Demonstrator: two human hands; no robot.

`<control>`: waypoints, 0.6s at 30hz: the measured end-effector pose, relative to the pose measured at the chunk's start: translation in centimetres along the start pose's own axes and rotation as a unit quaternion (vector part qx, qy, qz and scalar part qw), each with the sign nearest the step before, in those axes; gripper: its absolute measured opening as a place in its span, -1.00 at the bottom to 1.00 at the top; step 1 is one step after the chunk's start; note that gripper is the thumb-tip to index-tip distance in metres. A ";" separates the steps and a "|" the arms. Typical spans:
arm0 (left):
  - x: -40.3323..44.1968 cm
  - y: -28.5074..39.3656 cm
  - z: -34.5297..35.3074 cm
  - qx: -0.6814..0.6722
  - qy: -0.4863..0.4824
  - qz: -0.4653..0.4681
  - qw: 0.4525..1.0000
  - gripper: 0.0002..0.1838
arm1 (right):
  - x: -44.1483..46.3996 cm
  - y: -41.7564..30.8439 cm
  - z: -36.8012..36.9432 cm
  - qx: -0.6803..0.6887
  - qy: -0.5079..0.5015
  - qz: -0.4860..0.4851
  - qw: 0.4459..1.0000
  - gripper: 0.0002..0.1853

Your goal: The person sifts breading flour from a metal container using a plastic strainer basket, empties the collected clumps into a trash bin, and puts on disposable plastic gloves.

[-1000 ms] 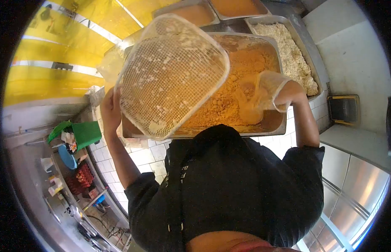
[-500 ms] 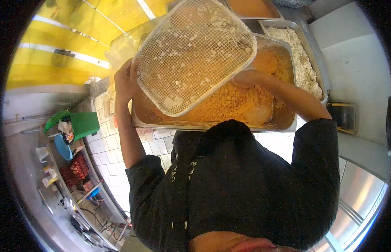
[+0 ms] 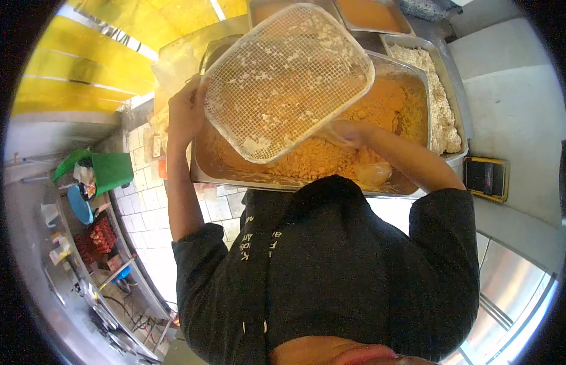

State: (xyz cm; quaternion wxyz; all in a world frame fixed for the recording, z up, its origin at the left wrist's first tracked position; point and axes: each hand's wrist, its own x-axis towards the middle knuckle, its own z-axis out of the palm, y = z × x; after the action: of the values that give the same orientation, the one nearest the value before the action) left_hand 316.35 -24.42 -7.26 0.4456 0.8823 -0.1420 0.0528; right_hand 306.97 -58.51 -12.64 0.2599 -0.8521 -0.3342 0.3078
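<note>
A rectangular wire-mesh sieve (image 3: pixel 283 85) with a pale rim and flour-like bits stuck to it is held up at a tilt. Below it lies a large metal pan (image 3: pixel 410 188) of orange, clumpy breading (image 3: pixel 307 161). My left hand (image 3: pixel 187 112) is closed on the sieve's left side, its fingers partly hidden behind the rim. At the lower right edge of the sieve is my right hand (image 3: pixel 345 132), over the breading; its fingers are smeared, so their grip does not show. A rounded, pale translucent thing (image 3: pixel 373 173) rests in the breading near the pan's front.
Right of the pan stands a metal tray of whitish flour (image 3: pixel 444 115). Another tray with orange contents (image 3: pixel 374 15) sits at the back. A black and yellow device (image 3: pixel 486 179) lies at the right. Shelving with a green bin (image 3: pixel 111 172) stands on the left across the tiled floor.
The sieve has shifted slightly up and to the right in view. My right hand has slid down and left along its lower edge. My left hand stays on the left side.
</note>
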 end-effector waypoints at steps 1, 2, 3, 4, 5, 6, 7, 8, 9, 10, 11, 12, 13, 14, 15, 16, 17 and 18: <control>0.2 0.3 -0.2 0.050 -0.007 0.007 0.999 -0.70 | -0.9 0.1 0.0 0.006 0.019 -0.029 0.999 -0.50; 0.3 0.3 -0.2 0.051 -0.004 0.002 0.999 -0.70 | -2.2 0.3 0.0 -0.003 0.056 -0.078 0.995 -0.51; 0.3 0.3 -0.1 0.042 -0.008 -0.005 0.999 -0.71 | -3.7 0.5 -0.1 -0.020 0.101 -0.134 0.986 -0.51; 0.4 0.2 0.0 0.031 -0.013 -0.013 0.999 -0.72 | -5.2 0.7 -0.2 -0.029 0.144 -0.173 0.974 -0.51; 0.5 0.1 0.1 0.029 -0.009 -0.020 0.999 -0.72 | -6.7 0.7 -0.4 -0.012 0.180 -0.175 0.968 -0.52; 0.7 -0.1 0.3 0.018 -0.010 -0.011 1.000 -0.72 | -8.3 -2.4 -2.1 0.305 0.199 0.024 0.931 -0.53; 0.8 -0.2 0.5 0.005 -0.013 -0.003 1.000 -0.72 | -9.2 -2.8 -2.8 0.446 0.179 0.127 0.867 -0.54; 0.9 -0.2 0.7 0.002 -0.013 -0.007 1.000 -0.72 | -10.1 -3.1 -3.5 0.575 0.189 0.229 0.763 -0.55; 1.1 -0.2 0.7 0.027 -0.008 0.013 1.000 -0.72 | -11.3 -2.1 -3.8 0.545 0.223 0.322 0.741 -0.58; 1.0 -0.2 0.8 0.053 -0.004 0.037 0.998 -0.72 | -12.2 -1.7 -3.7 0.529 0.243 0.369 0.725 -0.59; 1.0 -0.7 0.6 0.083 -0.036 0.022 0.996 -0.70 | -13.1 -1.3 -3.6 0.513 0.262 0.415 0.704 -0.60; 0.8 -0.9 0.6 0.080 -0.042 0.027 0.996 -0.70 | -13.8 -1.2 -3.6 0.549 0.316 0.333 0.698 -0.63; 0.6 -1.0 0.7 0.078 -0.033 0.008 0.996 -0.67 | -14.3 -1.3 -3.7 0.580 0.369 0.246 0.684 -0.65; 0.4 -1.1 0.7 0.076 -0.024 -0.010 0.997 -0.65 | -14.3 -2.0 -4.3 0.583 0.378 0.246 0.676 -0.65; 0.3 -1.1 0.6 0.075 -0.020 0.014 0.997 -0.62 | -13.8 -3.3 -5.3 0.584 0.402 0.218 0.670 -0.63; 0.0 -0.7 0.5 0.075 -0.029 0.023 0.997 -0.62 | -13.3 -4.0 -5.8 0.585 0.425 0.192 0.664 -0.60; -0.2 -0.1 0.4 0.088 -0.021 0.018 0.996 -0.65 | -13.1 -3.7 -5.8 0.587 0.434 0.193 0.655 -0.60; -0.2 0.5 0.3 0.100 -0.012 0.014 0.995 -0.67 | -13.1 -3.3 -6.0 0.571 0.448 0.174 0.665 -0.61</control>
State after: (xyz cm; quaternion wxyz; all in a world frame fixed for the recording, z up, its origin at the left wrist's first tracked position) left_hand 315.97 -24.93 -7.12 0.3528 0.9209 -0.1535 0.0626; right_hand 302.11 -67.36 -1.91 0.7557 -0.6145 0.2186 0.0590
